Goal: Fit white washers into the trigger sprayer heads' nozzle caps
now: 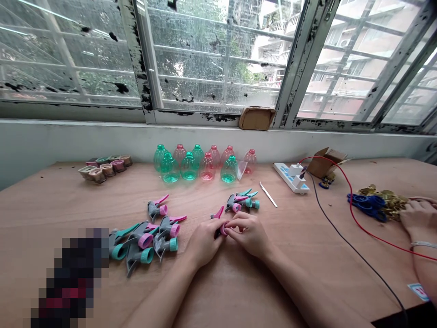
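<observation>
Left hand (205, 242) and right hand (247, 234) pinch a sprayer's pink collar (223, 229), with empty green and pink plastic bottles (189, 167) beyond.

Held in my grip: the trigger sprayer head (218, 223) sits mostly hidden behind my left hand (204, 242) and right hand (246, 234); I only see pink pieces and a dark end.
Left part of the table (34, 237): a pixelated blur (70, 278) covers something I can't identify.
Right edge: a co-worker's hand (420, 218) is cut off by the frame.
Beside the cardboard box (322, 163): small blue and gold parts (326, 181), too small for me to tell.
Bottom-right corner: a printed card (418, 291), cut off, its print unreadable from here.
</observation>
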Demonstrator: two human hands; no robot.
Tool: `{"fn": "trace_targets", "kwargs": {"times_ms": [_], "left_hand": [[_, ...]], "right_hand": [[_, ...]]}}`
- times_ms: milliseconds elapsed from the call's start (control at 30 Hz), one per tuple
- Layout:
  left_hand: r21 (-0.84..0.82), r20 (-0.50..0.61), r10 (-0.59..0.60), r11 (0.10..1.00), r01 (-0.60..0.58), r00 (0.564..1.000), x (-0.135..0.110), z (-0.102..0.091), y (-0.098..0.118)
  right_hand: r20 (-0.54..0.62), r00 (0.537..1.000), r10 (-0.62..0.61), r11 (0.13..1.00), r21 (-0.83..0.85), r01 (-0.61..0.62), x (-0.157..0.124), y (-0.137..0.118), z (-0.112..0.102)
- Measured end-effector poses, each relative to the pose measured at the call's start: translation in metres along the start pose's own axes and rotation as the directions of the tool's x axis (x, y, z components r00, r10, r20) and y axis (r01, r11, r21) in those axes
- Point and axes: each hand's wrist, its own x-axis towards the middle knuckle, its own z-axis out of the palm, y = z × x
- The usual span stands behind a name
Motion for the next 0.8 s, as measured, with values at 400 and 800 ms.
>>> {"fn": "trace_targets", "kwargs": {"times_ms": [400, 800], "left_hand": [[0.002, -0.024, -0.046, 0.999, 0.046, 0.999, 0.000, 0.001, -0.006], [0.014, -0.124, -0.184, 0.982, 0.187, 0.975, -0.001, -0.001, -0.006]], "right_hand": [[-0.068, 0.997, 0.022, 1.000, -0.005, -0.022, 0.002, -0.003, -0.004], [0.053, 0.983, 0.174, 0.930, -0.338, -0.146, 0.007, 0.014, -0.038]]}}
